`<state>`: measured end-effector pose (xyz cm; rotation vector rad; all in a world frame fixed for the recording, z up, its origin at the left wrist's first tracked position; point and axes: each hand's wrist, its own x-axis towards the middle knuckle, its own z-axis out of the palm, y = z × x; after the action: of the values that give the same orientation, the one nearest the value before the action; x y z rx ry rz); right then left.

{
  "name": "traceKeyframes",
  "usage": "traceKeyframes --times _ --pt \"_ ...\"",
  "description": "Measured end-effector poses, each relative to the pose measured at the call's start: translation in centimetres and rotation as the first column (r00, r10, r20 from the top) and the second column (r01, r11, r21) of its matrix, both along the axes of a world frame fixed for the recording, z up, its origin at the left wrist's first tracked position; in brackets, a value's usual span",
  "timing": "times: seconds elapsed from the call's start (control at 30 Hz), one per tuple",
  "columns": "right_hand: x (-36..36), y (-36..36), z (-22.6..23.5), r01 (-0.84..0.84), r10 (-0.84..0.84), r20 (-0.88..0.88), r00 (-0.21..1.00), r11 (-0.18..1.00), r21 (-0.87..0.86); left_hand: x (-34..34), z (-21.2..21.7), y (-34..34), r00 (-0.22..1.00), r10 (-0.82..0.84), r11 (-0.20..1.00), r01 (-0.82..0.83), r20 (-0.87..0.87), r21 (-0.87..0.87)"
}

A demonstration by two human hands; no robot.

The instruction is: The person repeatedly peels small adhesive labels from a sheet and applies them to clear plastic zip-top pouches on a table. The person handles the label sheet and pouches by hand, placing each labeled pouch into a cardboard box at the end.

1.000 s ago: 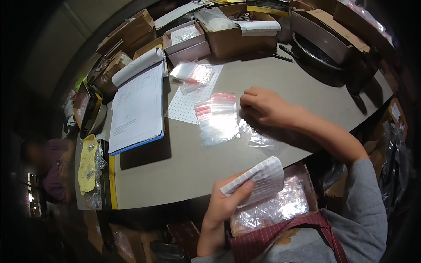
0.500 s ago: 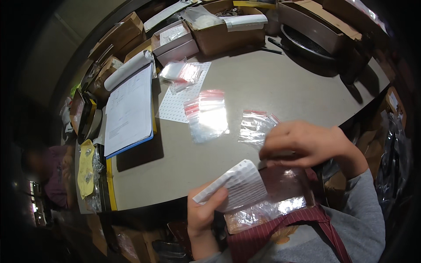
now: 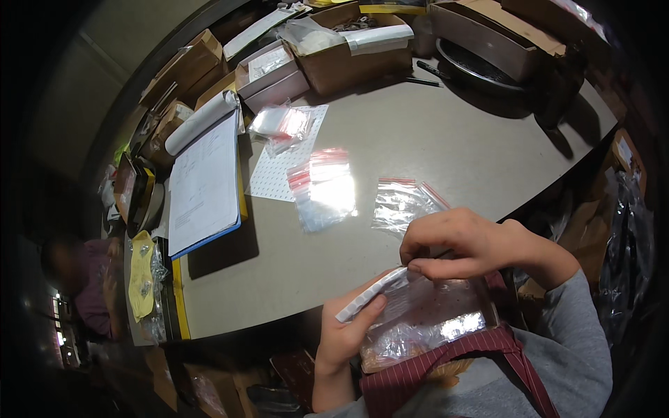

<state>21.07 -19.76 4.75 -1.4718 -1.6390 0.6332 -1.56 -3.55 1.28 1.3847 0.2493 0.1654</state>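
Observation:
My left hand grips a white sheet of small labels, bent over, thumb on top. At the sheet's far right edge, my right hand has thumb and forefinger pinched together; whether a label is between them is hidden. Below the hands, against my apron, sits an open box with clear plastic packets in it. Just beyond my right hand lie clear zip bags with red strips. More red-topped zip bags lie fanned on the table to their left.
A clipboard with papers lies at the left. Behind the bags are a white dotted sheet and packed bags. Cardboard boxes line the back, beside a dark round pan. Another person is at far left.
My left hand has shifted slightly right and tilted the label sheet nearly edge-on. My right hand has come down and left to the sheet's edge, its fingers closing into a pinch.

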Motion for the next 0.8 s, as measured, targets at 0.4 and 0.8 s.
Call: traceKeyframes --times 0.4,0.8 --pt "0.8 -1.6 -1.9 0.385 -0.448 0.219 0.867 0.881 0.276 0.2 -0.7 -0.2 0.997 0.027 0.998 -0.024 -0.075 0.050" --pt "0.9 -0.5 -3.3 0.292 -0.361 0.629 0.688 0.932 0.215 0.0 -0.8 -0.3 0.977 0.188 0.977 -0.196 -0.097 -0.085"
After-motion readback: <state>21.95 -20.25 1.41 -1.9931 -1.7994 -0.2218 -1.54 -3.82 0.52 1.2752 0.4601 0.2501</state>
